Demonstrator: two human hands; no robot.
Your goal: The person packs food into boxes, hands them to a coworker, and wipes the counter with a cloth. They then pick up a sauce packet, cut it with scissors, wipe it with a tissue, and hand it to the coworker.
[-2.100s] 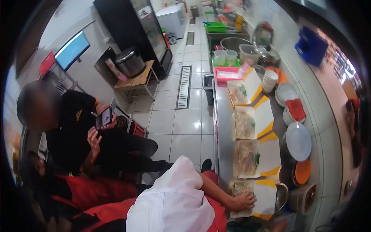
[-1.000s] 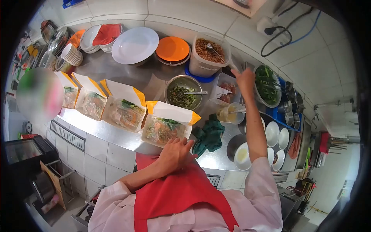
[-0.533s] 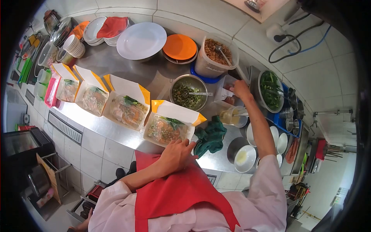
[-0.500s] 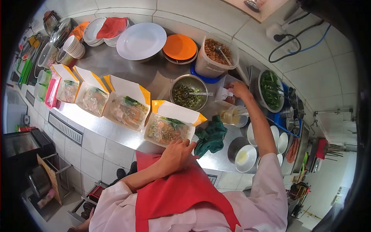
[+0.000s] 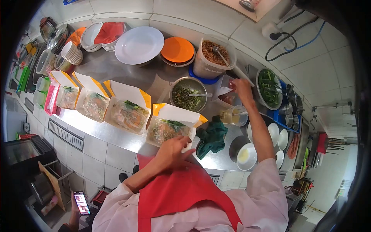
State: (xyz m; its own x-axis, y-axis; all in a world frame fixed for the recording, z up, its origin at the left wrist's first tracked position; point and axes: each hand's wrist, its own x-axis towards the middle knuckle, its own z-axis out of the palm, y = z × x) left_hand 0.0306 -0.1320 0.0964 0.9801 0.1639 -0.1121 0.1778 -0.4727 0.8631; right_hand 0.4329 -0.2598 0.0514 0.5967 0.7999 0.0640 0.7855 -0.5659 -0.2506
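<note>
Directly against left fingers (image 5: 183, 141), food box (image 5: 165, 130)

The person wears a plain red apron (image 5: 181, 193) over a white top (image 5: 266, 208). The apron covers the middle of the body, and the white cloth shows on both sides (it looks a little pink near the red). The left sleeve (image 5: 116, 197) and right sleeve (image 5: 266, 170) end about at the elbows. The left hand (image 5: 174, 149) and right hand (image 5: 241, 87) are bare.
</note>
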